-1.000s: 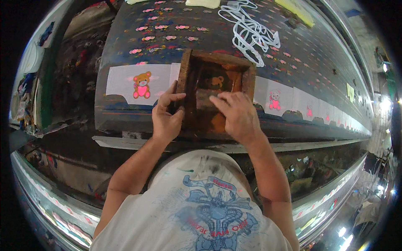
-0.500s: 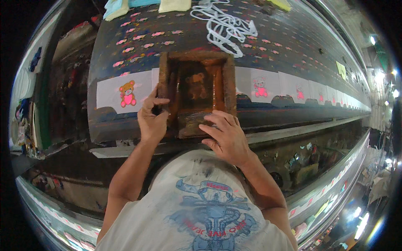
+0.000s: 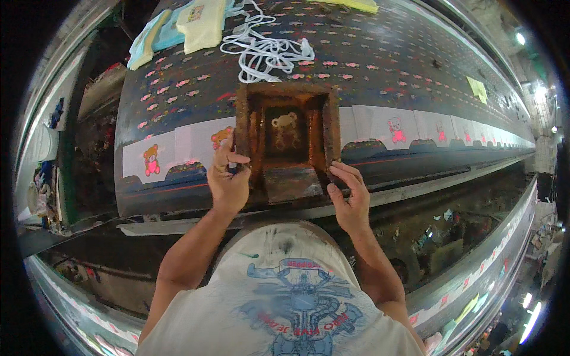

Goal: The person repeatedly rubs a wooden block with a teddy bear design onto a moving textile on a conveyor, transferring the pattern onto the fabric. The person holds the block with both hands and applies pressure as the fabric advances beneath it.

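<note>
A brown, stained wooden screen-printing frame [image 3: 242, 121] stands on the long dark table, a bear-shaped pale patch showing in its screen. My left hand [image 3: 229, 184] grips the frame's left side, thumb and fingers closed. At the near right corner, my right hand [image 3: 351, 199] pinches the frame between thumb and fingers. A flat greyish piece [image 3: 292, 183], perhaps a squeegee, leans inside the near end. Left of the frame lies a white fabric piece [image 3: 133, 161] with a brown bear and pink heart; a second bear print [image 3: 222, 137] is partly covered by my left hand.
White fabric pieces [image 3: 432, 126] with fainter pink bear prints run in a row to the right. A tangled white cord [image 3: 261, 53] lies beyond the frame, beside folded yellow and blue cloths [image 3: 203, 29]. A metal rail [image 3: 409, 194] follows the table's near edge.
The frame now sits over a spot farther right along the row, uncovering another bear print on its left. My right hand has left the greyish piece for the frame's near right corner.
</note>
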